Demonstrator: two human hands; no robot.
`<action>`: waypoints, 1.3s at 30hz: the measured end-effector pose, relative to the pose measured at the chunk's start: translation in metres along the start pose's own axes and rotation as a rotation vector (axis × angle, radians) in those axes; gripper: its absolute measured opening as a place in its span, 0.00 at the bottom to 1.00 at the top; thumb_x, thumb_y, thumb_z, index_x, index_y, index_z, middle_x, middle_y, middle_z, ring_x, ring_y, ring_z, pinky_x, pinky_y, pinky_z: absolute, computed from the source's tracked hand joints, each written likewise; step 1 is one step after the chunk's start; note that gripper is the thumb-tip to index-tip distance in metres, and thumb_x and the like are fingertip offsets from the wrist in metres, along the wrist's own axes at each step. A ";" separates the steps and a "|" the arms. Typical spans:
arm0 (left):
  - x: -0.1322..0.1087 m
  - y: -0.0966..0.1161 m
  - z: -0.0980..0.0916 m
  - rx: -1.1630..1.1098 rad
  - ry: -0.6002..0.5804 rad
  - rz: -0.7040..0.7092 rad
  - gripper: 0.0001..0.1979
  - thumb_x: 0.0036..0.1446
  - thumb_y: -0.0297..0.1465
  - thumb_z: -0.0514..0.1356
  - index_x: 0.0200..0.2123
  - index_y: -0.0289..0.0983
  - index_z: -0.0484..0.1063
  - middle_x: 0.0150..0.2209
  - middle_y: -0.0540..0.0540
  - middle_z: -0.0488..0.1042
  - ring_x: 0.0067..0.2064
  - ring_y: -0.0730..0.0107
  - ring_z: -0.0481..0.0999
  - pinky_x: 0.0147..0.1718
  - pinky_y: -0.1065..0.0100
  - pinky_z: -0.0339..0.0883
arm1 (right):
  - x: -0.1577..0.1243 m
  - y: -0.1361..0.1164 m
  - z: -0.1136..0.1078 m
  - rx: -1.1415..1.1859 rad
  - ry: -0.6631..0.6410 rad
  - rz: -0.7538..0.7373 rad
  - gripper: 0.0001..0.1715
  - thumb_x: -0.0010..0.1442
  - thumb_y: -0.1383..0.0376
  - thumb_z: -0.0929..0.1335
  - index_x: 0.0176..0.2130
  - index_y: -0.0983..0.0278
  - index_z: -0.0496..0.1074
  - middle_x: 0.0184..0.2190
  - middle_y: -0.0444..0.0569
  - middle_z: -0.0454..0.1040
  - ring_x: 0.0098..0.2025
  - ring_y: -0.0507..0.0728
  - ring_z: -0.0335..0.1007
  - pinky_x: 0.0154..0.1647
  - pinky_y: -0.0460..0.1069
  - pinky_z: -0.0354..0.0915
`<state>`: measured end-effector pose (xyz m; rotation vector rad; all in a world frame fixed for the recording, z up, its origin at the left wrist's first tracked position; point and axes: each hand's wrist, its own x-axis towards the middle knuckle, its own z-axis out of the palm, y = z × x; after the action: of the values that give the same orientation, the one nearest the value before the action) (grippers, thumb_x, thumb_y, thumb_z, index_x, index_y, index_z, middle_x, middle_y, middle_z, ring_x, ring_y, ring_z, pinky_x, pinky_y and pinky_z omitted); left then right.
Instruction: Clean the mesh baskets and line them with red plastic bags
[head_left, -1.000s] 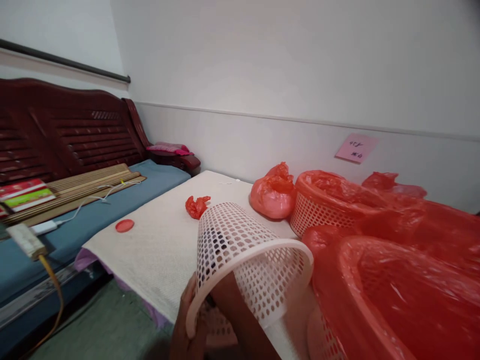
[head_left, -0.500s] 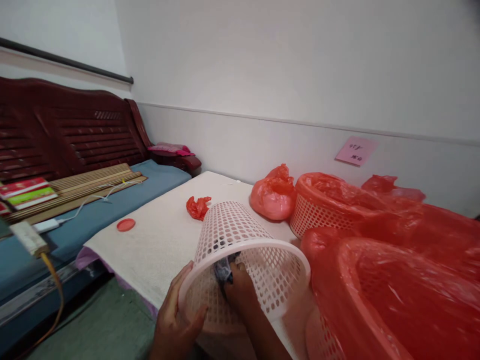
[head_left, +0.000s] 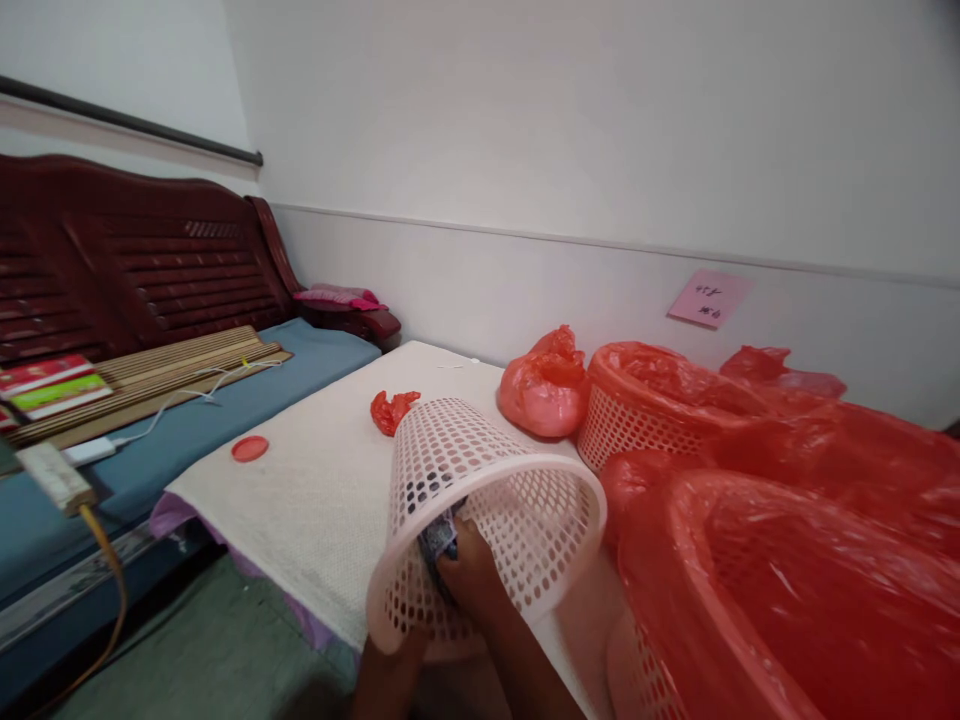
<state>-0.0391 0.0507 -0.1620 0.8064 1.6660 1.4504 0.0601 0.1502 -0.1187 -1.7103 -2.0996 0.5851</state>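
Observation:
A white perforated plastic basket (head_left: 480, 465) lies tilted on its side, its open mouth facing me. My right hand (head_left: 466, 570) reaches inside the mouth. It is closed on a crumpled dark blue-and-white cloth (head_left: 439, 540) against the basket's inner left wall; dark patches of it show through the holes. My left hand (head_left: 401, 645) is at the lower left of the rim, partly behind or below it. Its fingers are hidden, so its grip does not show.
Right of the basket stand perforated baskets lined with red plastic bags (head_left: 697, 600). A knotted red bag (head_left: 546, 385), a crumpled red bag (head_left: 391, 410) and a round red lid (head_left: 250, 448) lie on the white-covered table (head_left: 315, 520). A wooden bench (head_left: 135, 260) stands left.
My left hand has moved from the outer left side of the rim down to its lower edge. The basket has shifted and turned slightly. My right hand remains inside with the cloth.

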 end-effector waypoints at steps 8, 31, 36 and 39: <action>0.019 0.041 -0.053 0.074 0.058 0.081 0.24 0.54 0.32 0.55 0.55 0.36 0.67 0.50 0.40 0.77 0.56 0.54 0.74 0.56 0.52 0.67 | -0.004 -0.013 -0.030 -0.208 0.091 0.061 0.19 0.53 0.74 0.61 0.43 0.65 0.70 0.43 0.59 0.70 0.43 0.65 0.71 0.37 0.53 0.63; 0.033 0.016 0.013 0.041 -0.109 0.105 0.36 0.51 0.37 0.61 0.63 0.35 0.57 0.54 0.34 0.73 0.54 0.51 0.74 0.54 0.50 0.66 | 0.004 0.023 -0.011 -0.088 0.044 0.040 0.14 0.53 0.70 0.62 0.40 0.64 0.70 0.39 0.54 0.71 0.40 0.57 0.71 0.38 0.48 0.60; 0.039 0.035 0.010 0.080 -0.071 0.095 0.27 0.54 0.33 0.54 0.57 0.31 0.65 0.48 0.37 0.77 0.53 0.54 0.75 0.54 0.54 0.66 | -0.005 0.012 -0.016 -0.065 0.021 -0.060 0.12 0.51 0.71 0.63 0.37 0.62 0.69 0.38 0.49 0.71 0.40 0.53 0.70 0.39 0.46 0.59; 0.031 0.046 -0.008 0.038 -0.048 0.079 0.24 0.53 0.33 0.54 0.54 0.33 0.67 0.41 0.41 0.79 0.48 0.55 0.77 0.49 0.56 0.70 | -0.014 -0.002 -0.022 -0.112 0.023 -0.057 0.12 0.51 0.71 0.63 0.37 0.62 0.69 0.40 0.51 0.71 0.40 0.55 0.71 0.38 0.47 0.60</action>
<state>-0.0622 0.0800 -0.1202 0.9301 1.6463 1.4459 0.0728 0.1381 -0.0995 -1.7011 -2.1950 0.4364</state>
